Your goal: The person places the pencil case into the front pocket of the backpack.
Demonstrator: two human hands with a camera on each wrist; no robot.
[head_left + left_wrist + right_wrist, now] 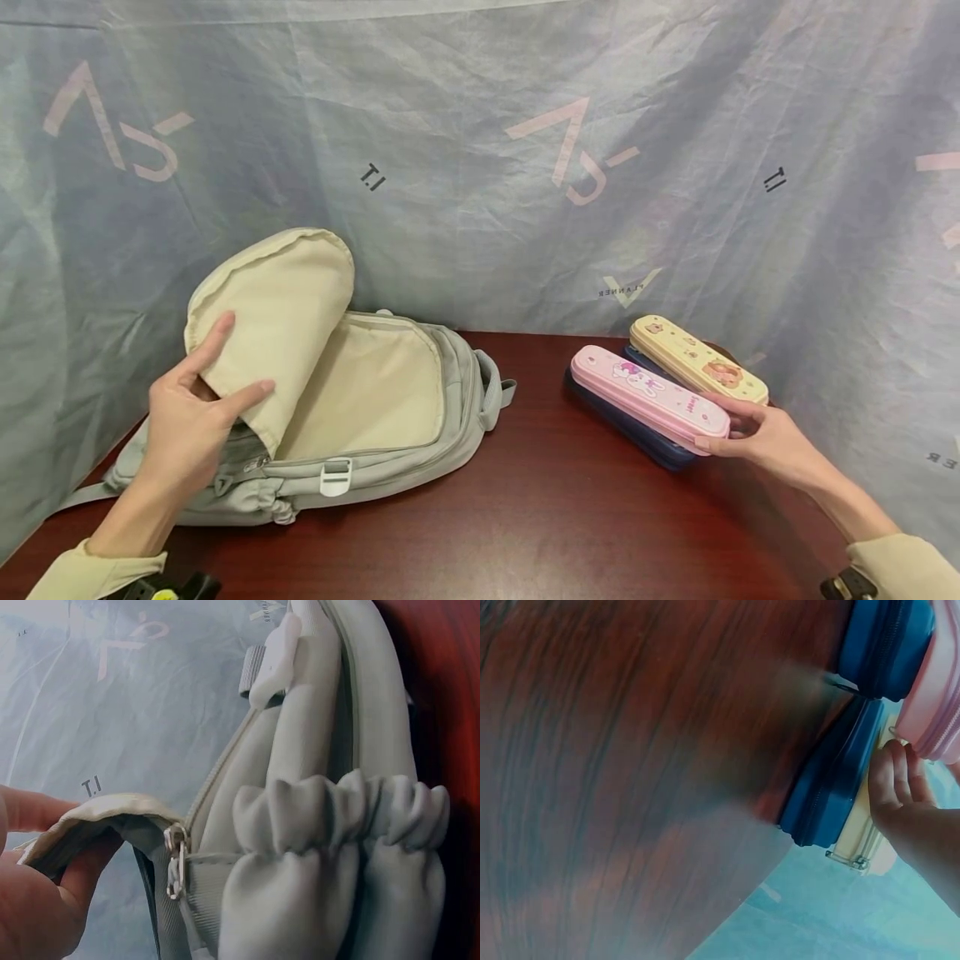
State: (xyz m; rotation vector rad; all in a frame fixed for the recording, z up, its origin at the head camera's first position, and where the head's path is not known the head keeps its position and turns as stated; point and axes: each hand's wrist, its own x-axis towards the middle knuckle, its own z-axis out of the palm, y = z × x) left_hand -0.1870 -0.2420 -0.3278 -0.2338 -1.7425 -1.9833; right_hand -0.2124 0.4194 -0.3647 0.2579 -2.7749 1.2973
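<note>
A pale grey-green backpack [390, 467] lies on the table at the left, its cream-lined front flap [285, 308] lifted and folded back. My left hand [187, 408] holds the flap by its edge, between thumb and fingers; the left wrist view shows that edge inside the hand [45, 892], beside a metal zipper pull [176, 862]. At the right, my right hand [772, 442] grips the near end of a pink pencil case [645, 396] with a cartoon print. This case lies over a dark blue case [622, 425]. Behind it, a yellow pencil case [697, 358] rests on another dark blue one [832, 780].
The dark red wooden table [510, 517] runs between the backpack and the cases. A grey printed curtain [465, 167] hangs behind and along both sides. A white buckle [336, 477] sits on the backpack's near side, and a strap [86, 497] trails off to the left.
</note>
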